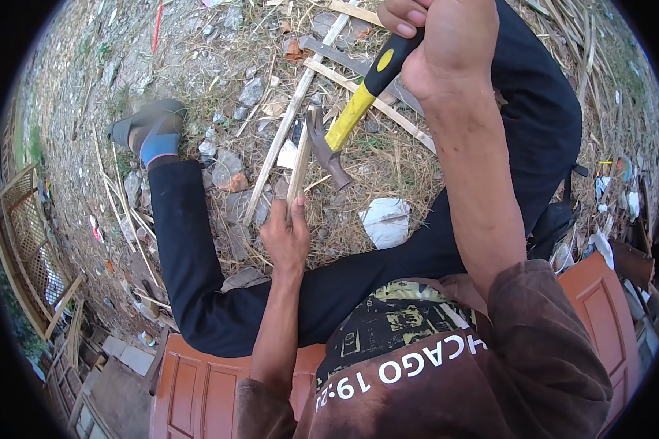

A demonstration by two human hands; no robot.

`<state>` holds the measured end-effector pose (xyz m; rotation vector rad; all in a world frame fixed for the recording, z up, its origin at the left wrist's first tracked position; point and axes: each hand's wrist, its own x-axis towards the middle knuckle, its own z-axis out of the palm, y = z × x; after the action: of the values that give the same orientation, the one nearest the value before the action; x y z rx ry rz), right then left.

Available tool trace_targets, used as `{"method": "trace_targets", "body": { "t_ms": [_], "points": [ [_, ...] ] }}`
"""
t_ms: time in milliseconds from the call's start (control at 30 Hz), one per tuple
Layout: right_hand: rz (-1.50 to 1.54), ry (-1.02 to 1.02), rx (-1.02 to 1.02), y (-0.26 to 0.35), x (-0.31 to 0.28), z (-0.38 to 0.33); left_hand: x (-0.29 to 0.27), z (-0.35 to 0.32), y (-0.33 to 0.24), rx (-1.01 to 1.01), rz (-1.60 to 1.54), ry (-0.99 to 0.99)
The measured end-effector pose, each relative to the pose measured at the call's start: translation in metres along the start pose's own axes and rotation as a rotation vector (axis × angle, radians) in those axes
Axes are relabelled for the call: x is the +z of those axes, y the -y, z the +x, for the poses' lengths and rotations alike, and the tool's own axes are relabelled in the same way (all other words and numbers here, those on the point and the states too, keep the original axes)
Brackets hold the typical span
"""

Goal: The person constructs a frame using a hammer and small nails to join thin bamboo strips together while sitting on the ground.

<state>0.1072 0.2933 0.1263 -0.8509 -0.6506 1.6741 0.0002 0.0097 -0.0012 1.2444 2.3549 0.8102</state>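
The right hand (455,45) wraps its grip round the far end of a likely head-heavy hammer (350,118), a sound hold, perhaps touching the stiff-looking wood strip (300,162) pinched at its near end by the left hand (285,233).

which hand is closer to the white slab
Left. The left hand, holding a wooden strip, is left of the white slab; the right hand, on the hammer handle, is farther, higher in view.
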Motion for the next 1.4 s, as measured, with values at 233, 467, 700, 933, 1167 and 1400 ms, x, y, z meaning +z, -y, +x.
{"method": "trace_targets", "body": {
  "t_ms": [233, 467, 700, 933, 1167, 1400],
  "points": [
    [-0.008, -0.015, -0.216, 0.037, 0.006, 0.018, 0.006, -0.01, -0.013, -0.052, 0.003, 0.056],
    [0.125, -0.008, -0.174, 0.018, -0.037, -0.004, 0.004, 0.007, -0.004, -0.163, -0.059, 0.008],
    [0.048, -0.03, -0.129, 0.006, -0.007, -0.043, 0.002, 0.004, -0.008, -0.18, -0.073, -0.001],
    [0.081, 0.006, -0.163, 0.008, -0.003, -0.045, 0.002, 0.005, -0.008, -0.163, -0.091, -0.003],
    [0.058, -0.077, -0.037, 0.013, 0.004, -0.043, 0.003, 0.002, -0.01, -0.135, -0.072, -0.006],
    [0.044, -0.076, -0.072, 0.007, -0.005, -0.045, 0.003, 0.004, -0.013, -0.131, -0.083, 0.015]
  ]
}}
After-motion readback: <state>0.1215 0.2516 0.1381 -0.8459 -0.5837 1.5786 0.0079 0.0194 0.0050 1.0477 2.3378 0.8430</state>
